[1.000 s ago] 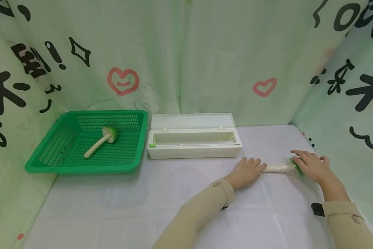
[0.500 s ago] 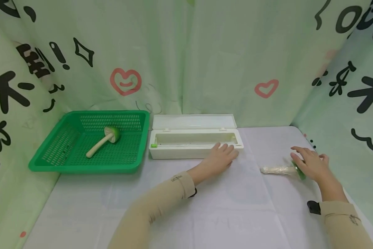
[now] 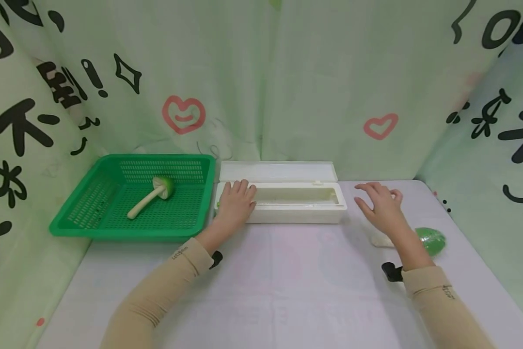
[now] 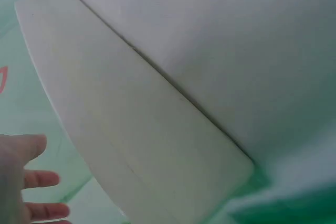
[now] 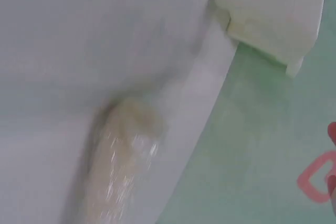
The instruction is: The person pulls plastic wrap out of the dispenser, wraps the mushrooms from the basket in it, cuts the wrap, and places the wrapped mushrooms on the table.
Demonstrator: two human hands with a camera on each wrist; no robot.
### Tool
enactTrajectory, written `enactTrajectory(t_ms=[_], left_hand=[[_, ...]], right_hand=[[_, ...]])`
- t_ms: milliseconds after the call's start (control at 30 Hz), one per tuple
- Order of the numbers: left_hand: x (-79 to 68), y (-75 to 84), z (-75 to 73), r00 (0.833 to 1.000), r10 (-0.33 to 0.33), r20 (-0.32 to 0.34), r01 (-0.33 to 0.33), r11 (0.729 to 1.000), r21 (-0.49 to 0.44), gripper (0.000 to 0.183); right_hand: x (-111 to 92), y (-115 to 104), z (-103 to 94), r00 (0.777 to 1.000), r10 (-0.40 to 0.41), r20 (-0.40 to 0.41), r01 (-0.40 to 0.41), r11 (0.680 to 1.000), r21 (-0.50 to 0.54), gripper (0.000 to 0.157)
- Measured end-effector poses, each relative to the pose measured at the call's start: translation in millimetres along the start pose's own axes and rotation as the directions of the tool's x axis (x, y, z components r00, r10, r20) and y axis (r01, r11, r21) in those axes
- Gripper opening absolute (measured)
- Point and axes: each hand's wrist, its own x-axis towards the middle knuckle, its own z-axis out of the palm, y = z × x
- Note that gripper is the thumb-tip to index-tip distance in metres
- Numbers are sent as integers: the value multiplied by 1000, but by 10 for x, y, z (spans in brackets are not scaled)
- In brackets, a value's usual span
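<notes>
A white cling film dispenser (image 3: pixel 296 216) stands at the back of the table with its lid (image 3: pixel 283 171) raised. My left hand (image 3: pixel 236 203) is over its left end, fingers loosely extended; the left wrist view shows those fingers (image 4: pixel 42 178) spread apart beside the dispenser's white side. My right hand (image 3: pixel 381 206) hovers right of the dispenser, thumb and fingers apart with nothing between them. Behind the right wrist lies a toy mushroom wrapped in clear film, its green cap (image 3: pixel 431 241) to the right. The mushroom's shiny wrapped stem (image 5: pixel 118 166) shows in the right wrist view.
A green plastic basket (image 3: pixel 69 213) stands left of the dispenser, close beside it. Inside it lies another green-capped toy mushroom (image 3: pixel 156 194). Printed curtains (image 3: pixel 313 97) rise behind the table and along both sides. A white cloth (image 3: pixel 287 291) covers the table.
My left hand has moved left from the mushroom's stem to the dispenser's left end. My right hand has let go of the wrapped mushroom's cap and moved left toward the dispenser.
</notes>
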Motion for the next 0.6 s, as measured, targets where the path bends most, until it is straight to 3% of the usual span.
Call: enactTrajectory(t_ms=[167, 333, 467, 600], left_hand=[[-145, -133, 63, 998, -30, 47, 29, 1000, 11, 32], [-209, -228, 105, 994, -16, 109, 14, 1000, 16, 31], [-246, -274, 115, 994, 9, 106, -8, 1000, -8, 26], [-285, -300, 163, 998, 23, 54, -22, 1000, -20, 23]], right_hand=[[161, -252, 251, 997, -31, 65, 29, 999, 19, 28], [294, -351, 411, 993, -25, 117, 25, 1000, 0, 25], [365, -382, 452, 987, -15, 161, 17, 1000, -6, 25], [432, -425, 448, 980, -7, 198, 13, 1000, -28, 16]])
